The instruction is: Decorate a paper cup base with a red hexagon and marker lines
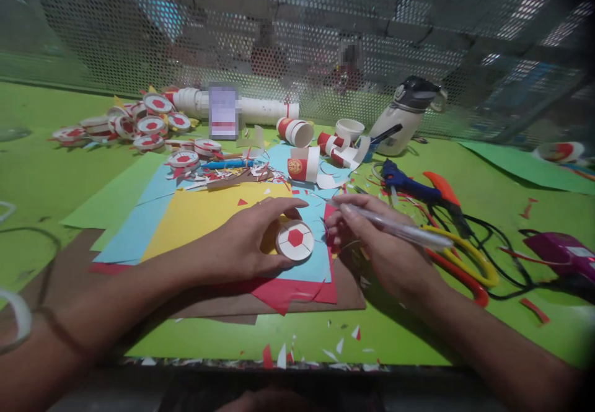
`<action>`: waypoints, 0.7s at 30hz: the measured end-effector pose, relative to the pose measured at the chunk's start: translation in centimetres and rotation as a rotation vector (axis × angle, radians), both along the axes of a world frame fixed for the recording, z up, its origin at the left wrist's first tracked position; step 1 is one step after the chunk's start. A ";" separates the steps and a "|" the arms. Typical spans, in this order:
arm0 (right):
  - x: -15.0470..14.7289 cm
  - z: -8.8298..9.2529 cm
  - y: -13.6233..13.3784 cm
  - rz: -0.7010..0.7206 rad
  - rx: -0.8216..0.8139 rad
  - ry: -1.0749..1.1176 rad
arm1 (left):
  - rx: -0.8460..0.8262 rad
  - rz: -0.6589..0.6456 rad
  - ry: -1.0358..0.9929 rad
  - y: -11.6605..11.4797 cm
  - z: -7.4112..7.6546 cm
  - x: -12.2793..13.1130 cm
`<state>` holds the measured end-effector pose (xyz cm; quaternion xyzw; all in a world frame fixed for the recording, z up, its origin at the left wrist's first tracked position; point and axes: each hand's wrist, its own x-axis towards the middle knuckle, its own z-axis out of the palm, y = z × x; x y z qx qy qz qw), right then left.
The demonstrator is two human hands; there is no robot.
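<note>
The left hand (253, 235) gripped a round white disc with red hexagon (295, 240) over light-blue paper (320, 271); the right hand (382, 252), right of the disc, pinched a slim translucent pen-like tool (395, 226), tip apart, beyond it.

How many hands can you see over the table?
2. The left hand holds a white round piece with a red middle, and the right hand grips a pale pen-shaped tool. More could be hidden beyond the mesh.
</note>
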<state>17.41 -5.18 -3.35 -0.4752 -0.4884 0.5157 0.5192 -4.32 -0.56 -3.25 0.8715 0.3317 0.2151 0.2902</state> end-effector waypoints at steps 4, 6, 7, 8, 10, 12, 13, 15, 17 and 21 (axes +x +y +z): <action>0.1 -0.2 -0.3 0.113 -0.023 0.055 | -0.019 0.012 0.029 0.0 0.0 0.1; 0.0 -0.5 -0.4 0.161 -0.043 0.040 | -0.037 0.011 0.034 0.0 0.0 0.1; -0.1 -0.7 -0.5 0.171 -0.057 0.023 | -0.043 0.009 0.036 0.1 0.0 0.1; -0.2 -0.8 -0.5 0.177 -0.070 0.003 | -0.045 0.006 0.038 0.2 0.0 0.1; -0.3 -0.9 -0.5 0.174 -0.085 -0.028 | -0.038 -0.004 0.047 0.2 -0.1 0.1; -0.5 -0.8 -0.5 0.173 -0.089 -0.048 | -0.022 -0.015 0.047 0.3 -0.2 0.0; -0.5 -0.7 -0.4 0.170 -0.090 -0.057 | -0.015 -0.020 0.046 0.3 -0.3 0.0; -0.7 -0.6 -0.4 0.162 -0.097 -0.081 | -0.007 -0.033 0.040 0.2 -0.5 0.0; -0.7 -0.5 -0.4 0.160 -0.103 -0.109 | -0.003 -0.044 0.042 0.3 -0.5 0.0; -0.8 -0.5 -0.6 0.162 -0.092 -0.156 | -0.007 -0.040 0.071 0.4 -0.4 0.1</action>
